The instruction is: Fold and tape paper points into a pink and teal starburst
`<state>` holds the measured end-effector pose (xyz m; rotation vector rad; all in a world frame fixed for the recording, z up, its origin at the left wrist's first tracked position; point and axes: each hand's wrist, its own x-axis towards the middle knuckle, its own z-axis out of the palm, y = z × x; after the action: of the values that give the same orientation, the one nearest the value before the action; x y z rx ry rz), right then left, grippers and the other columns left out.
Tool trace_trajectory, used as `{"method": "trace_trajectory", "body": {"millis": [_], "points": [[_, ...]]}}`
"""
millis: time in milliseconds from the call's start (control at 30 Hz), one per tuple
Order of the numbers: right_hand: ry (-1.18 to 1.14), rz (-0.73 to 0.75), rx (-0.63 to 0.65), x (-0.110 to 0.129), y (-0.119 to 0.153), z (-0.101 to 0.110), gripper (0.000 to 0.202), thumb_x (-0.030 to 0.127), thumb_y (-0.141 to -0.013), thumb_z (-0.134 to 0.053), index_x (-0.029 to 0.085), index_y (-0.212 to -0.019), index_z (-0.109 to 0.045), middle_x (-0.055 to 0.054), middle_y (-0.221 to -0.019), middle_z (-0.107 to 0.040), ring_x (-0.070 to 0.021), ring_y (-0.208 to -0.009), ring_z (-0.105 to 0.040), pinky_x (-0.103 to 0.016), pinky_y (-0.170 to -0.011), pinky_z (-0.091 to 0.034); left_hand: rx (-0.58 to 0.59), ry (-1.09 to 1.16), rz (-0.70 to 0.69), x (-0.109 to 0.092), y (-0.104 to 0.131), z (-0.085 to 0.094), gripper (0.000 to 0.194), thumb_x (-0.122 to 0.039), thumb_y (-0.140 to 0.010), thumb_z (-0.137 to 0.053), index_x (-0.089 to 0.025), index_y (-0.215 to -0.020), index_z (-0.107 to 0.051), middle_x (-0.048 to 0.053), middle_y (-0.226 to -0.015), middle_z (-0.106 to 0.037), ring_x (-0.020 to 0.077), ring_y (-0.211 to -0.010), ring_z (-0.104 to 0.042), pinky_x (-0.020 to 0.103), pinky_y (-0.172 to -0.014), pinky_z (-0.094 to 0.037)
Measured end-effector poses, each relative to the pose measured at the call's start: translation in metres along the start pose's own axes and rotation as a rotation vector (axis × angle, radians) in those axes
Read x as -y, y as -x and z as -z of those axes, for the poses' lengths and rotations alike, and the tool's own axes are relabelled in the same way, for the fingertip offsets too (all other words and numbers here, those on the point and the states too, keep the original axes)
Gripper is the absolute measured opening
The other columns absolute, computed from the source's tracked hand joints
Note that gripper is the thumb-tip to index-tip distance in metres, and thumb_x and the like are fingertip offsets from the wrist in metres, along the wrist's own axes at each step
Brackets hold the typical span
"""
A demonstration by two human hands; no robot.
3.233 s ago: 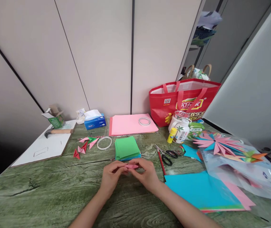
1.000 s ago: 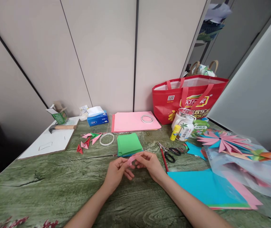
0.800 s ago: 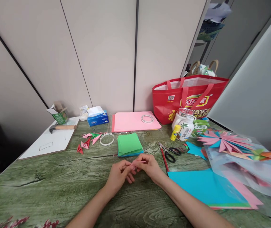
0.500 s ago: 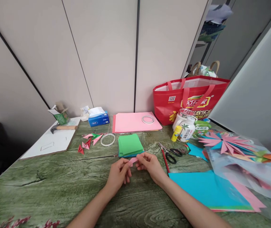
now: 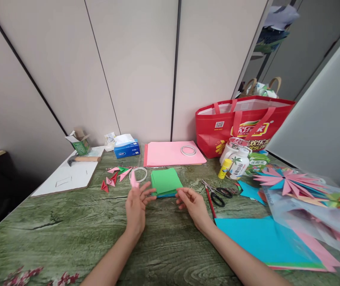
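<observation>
My left hand (image 5: 136, 204) holds a folded pink paper piece (image 5: 134, 179) upright between thumb and forefinger, its other fingers spread. The pink piece is slightly blurred in front of a white tape roll (image 5: 139, 169). At the near right corner of a stack of green paper squares (image 5: 165, 180) is my right hand (image 5: 192, 204). Its thumb and forefinger are pinched together; whether anything is between them is hidden. Blue sheets show under the green ones. Several folded red, pink and green paper pieces (image 5: 110, 181) lie to the left of the tape roll.
Scissors (image 5: 217, 192), a red pencil (image 5: 211, 201), a yellow glue stick (image 5: 224, 168) and blue paper sheets (image 5: 265, 240) lie to the right. Farther back are pink sheets (image 5: 170, 153), a tissue box (image 5: 126, 149) and a red bag (image 5: 211, 135). A hammer (image 5: 83, 159) rests on a white board (image 5: 77, 174).
My hands have parted. The left hand has carried the folded pink paper piece left and up, while the right has let go of it and stays by the stack's corner.
</observation>
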<state>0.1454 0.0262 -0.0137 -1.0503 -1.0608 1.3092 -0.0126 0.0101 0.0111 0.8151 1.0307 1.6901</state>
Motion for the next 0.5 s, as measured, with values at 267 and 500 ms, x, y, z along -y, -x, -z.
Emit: {"method": "trace_trajectory", "body": {"millis": [267, 500], "points": [[0.049, -0.024, 0.048, -0.004, 0.0, 0.001, 0.036, 0.05, -0.063, -0.063, 0.015, -0.07, -0.058, -0.002, -0.062, -0.057, -0.0096, -0.049, -0.049, -0.02, -0.043, -0.039, 0.179, -0.287, -0.038, 0.006, 0.003, 0.002, 0.034, -0.034, -0.073, -0.057, -0.018, -0.102, -0.05, 0.012, -0.11, -0.057, 0.0225, -0.09, -0.059, 0.039, -0.072, -0.051], [0.029, -0.046, 0.07, -0.001, 0.002, 0.0, 0.034, 0.047, -0.062, -0.064, 0.015, -0.069, -0.059, 0.0, -0.061, -0.057, -0.0082, -0.048, -0.048, -0.019, -0.043, -0.038, 0.311, -0.951, -0.55, 0.02, -0.001, 0.015, 0.013, -0.02, -0.077, -0.05, -0.019, -0.079, -0.063, 0.009, -0.121, -0.051, 0.0254, -0.119, -0.039, 0.047, -0.097, -0.032]]}}
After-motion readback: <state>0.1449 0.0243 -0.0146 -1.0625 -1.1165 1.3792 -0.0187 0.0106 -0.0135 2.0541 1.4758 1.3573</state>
